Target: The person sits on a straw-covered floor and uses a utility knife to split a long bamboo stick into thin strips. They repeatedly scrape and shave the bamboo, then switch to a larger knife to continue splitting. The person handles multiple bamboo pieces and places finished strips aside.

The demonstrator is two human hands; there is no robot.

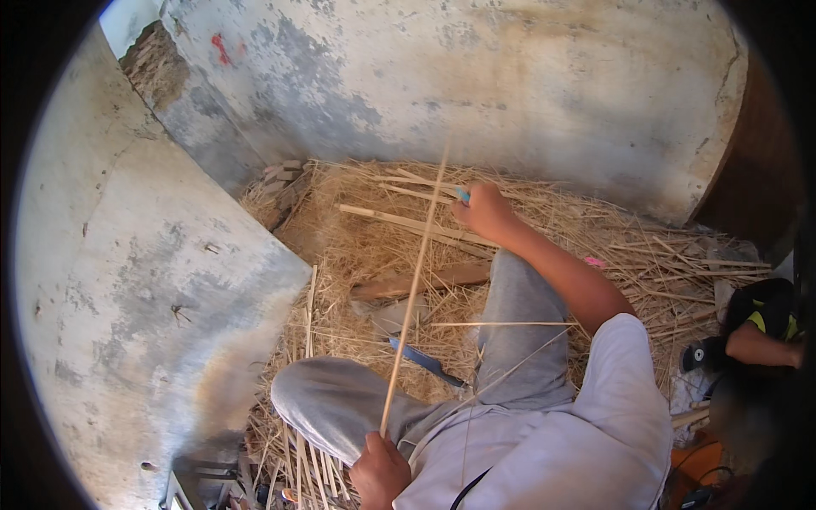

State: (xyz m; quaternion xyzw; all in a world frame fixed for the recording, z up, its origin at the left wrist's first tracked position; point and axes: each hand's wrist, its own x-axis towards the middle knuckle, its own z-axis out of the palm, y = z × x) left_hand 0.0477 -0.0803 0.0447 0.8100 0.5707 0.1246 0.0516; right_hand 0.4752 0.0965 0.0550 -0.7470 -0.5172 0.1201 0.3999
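My left hand [380, 472], low in the picture by my lap, is closed round the lower end of a long thin bamboo strip [412, 302]. The strip slants up and away, its far end blurred near the wall. Farther off, my right hand [489, 210] is closed on a small blue-green object [462, 195], mostly hidden by the fingers. This object is close to the strip's upper part; whether they touch I cannot tell. Between my legs lies a long blue tool [429, 360], its kind unclear. Another thin strip [506, 324] crosses my right leg.
Straw-like shavings [340, 246] and loose strips [416, 225] cover the ground around a brown wooden block [433, 280]. Stained walls rise at the back [510, 85] and left [127, 280]. At the far right shows another person's arm [765, 344], with cables and an orange object [697, 467] below.
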